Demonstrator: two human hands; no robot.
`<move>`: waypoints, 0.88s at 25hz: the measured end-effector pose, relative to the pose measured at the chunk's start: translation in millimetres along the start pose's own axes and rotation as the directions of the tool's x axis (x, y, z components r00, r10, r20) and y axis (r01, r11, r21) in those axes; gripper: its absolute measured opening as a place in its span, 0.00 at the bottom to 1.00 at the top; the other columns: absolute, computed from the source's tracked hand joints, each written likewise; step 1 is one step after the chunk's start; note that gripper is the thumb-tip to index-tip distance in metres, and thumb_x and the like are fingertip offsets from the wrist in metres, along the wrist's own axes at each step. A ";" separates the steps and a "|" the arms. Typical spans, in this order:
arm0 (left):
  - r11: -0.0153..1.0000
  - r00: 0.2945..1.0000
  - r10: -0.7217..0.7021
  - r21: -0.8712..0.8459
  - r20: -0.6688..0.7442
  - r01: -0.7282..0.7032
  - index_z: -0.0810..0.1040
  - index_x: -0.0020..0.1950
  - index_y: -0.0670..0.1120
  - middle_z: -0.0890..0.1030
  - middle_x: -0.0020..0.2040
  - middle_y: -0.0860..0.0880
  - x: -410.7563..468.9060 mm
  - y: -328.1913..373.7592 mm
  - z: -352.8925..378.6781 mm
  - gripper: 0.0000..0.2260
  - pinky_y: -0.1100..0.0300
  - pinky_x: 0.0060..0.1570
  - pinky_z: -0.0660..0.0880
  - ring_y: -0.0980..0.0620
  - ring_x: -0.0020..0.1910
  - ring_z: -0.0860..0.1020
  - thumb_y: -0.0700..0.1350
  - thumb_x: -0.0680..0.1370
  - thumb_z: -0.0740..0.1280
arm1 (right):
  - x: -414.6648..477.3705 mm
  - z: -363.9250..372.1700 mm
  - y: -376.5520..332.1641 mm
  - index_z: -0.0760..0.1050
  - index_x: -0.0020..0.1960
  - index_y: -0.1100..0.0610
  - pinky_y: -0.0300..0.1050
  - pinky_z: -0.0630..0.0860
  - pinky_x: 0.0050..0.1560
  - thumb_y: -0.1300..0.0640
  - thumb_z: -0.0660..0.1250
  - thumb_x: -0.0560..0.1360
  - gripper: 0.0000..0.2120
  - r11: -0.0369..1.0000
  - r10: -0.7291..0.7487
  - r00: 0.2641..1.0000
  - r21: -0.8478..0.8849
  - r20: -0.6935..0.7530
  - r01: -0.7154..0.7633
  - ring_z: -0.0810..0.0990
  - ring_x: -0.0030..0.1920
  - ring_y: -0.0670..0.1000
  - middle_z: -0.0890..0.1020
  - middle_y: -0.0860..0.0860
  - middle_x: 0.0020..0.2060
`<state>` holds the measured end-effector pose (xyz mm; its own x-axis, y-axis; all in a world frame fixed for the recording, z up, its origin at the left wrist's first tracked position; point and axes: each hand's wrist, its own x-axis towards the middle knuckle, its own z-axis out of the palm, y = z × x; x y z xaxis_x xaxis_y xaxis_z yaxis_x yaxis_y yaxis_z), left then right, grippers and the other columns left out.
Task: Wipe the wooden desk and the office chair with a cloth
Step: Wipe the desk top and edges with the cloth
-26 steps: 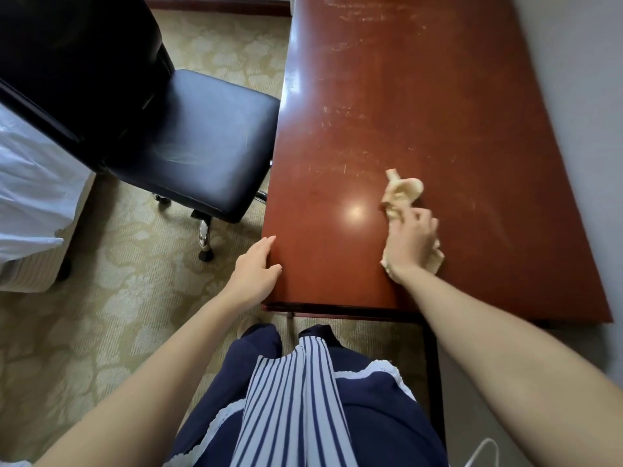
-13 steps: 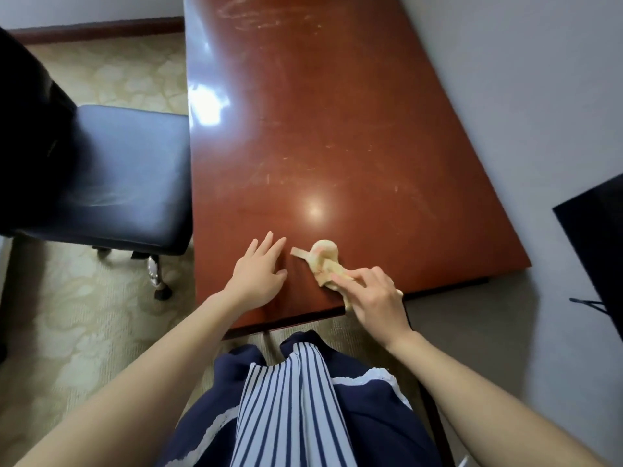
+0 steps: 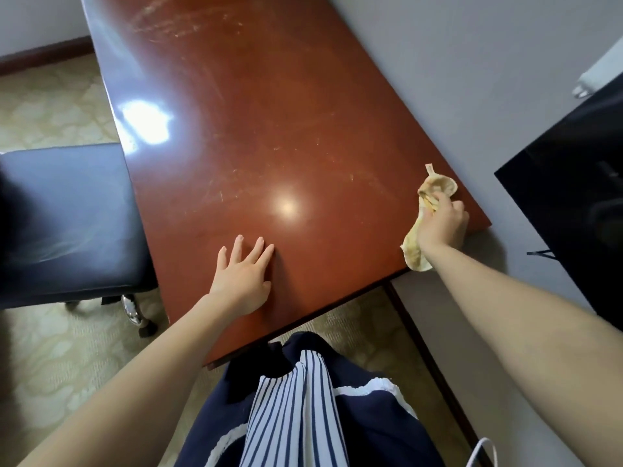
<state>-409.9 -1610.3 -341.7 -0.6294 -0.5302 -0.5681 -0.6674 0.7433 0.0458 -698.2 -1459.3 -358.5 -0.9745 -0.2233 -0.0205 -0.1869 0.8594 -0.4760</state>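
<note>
The cloth (image 3: 437, 189) is held bunched in the right hand (image 3: 442, 225), whose fingers are curled round it, and it is pressed on the desk (image 3: 269, 129) at the near right corner, just beside the wall (image 3: 438, 79). One end of the cloth sticks out ahead of the fingers. The other trails back to the near edge and seems to overhang it slightly. The left hand (image 3: 243, 276) is laid flat on the desk, fingers straight and a little spread, holding nothing, close to the near edge and towards the left side. The chair (image 3: 67, 224) is stood just beside the desk's left edge, touched by neither hand.

The step in hand is judged to be the wiping of the desk's near end. It would be done better if the cloth were opened out under a flatter palm, since a bunched wad touches little of the surface. Strokes are best laid parallel and overlapping, from the right edge across to the left, so that no strip is missed. The corner and the edge by the wall should be followed closely. Pale streaks are seen towards the far end, and firmer pressure may be needed there. The left hand should be lifted before its patch is reached.
</note>
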 end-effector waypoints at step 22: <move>0.949 0.961 0.232 0.181 0.148 -0.257 0.42 0.78 0.50 0.66 0.73 0.46 17.9 -28.5 -45.8 0.29 0.50 0.73 0.44 0.48 0.76 0.54 0.51 0.81 0.53 | -170.0 22.2 -14.2 0.80 0.58 0.56 0.47 0.78 0.39 0.67 0.75 0.66 0.21 0.694 -0.718 0.685 0.045 0.124 0.719 0.77 0.38 0.55 0.82 0.52 0.42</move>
<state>-420.4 -1659.7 -315.6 -0.7014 -0.2766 -0.6570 -0.3996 0.9158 0.0410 -527.1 -1443.7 -367.7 -0.5179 -0.8269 0.2189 -0.8248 0.4149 -0.3842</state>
